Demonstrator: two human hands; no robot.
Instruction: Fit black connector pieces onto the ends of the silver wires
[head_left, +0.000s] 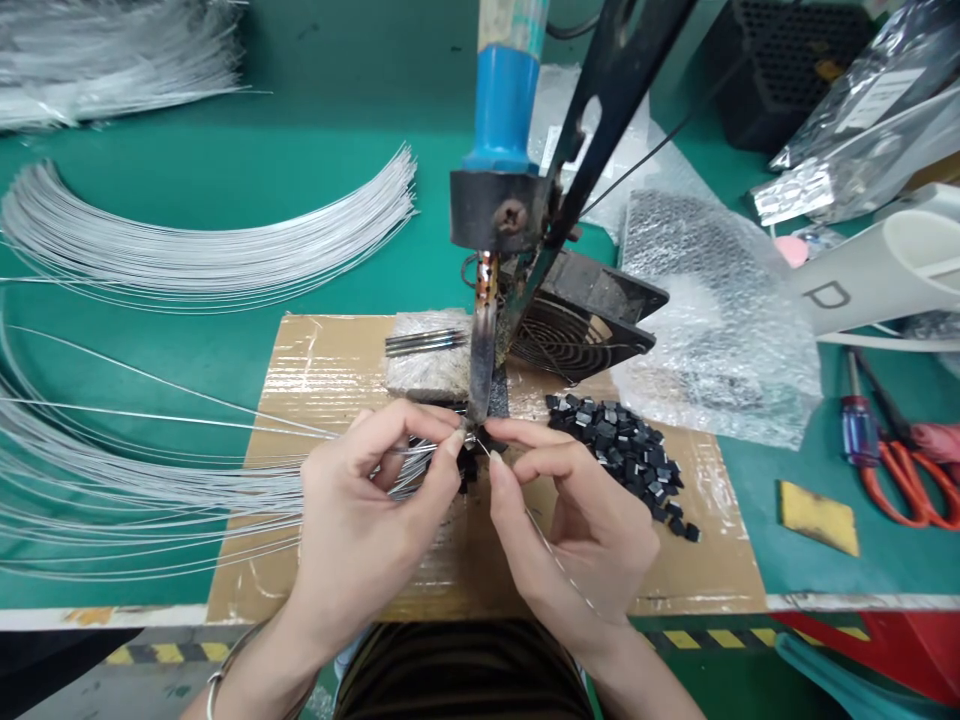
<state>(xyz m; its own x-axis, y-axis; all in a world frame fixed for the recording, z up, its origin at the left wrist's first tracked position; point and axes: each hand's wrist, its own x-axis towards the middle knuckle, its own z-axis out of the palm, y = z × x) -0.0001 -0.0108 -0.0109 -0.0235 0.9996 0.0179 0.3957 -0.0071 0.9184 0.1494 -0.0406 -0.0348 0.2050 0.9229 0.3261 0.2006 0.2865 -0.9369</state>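
Note:
A soldering iron (484, 340) with a blue handle hangs tip down from a black metal stand. Just under its tip, my left hand (382, 500) is closed in a pinch; the tiny piece between its fingertips is too hidden to make out. My right hand (574, 510) pinches a thin solder wire (536, 525), whose tail runs down across the palm toward the wrist. Both sets of fingertips almost meet at the iron's tip. A bundle of thin grey wires (187, 495) passes from the left behind my left hand.
Cardboard (420, 580) covers the work spot. Small black connectors (622, 450) are heaped on its right. A black fan (581, 320) stands behind. More grey wires (225, 255) lie back left. Bubble wrap (720, 310), a yellow sponge (817, 515) and orange-handled scissors (904, 480) are at right.

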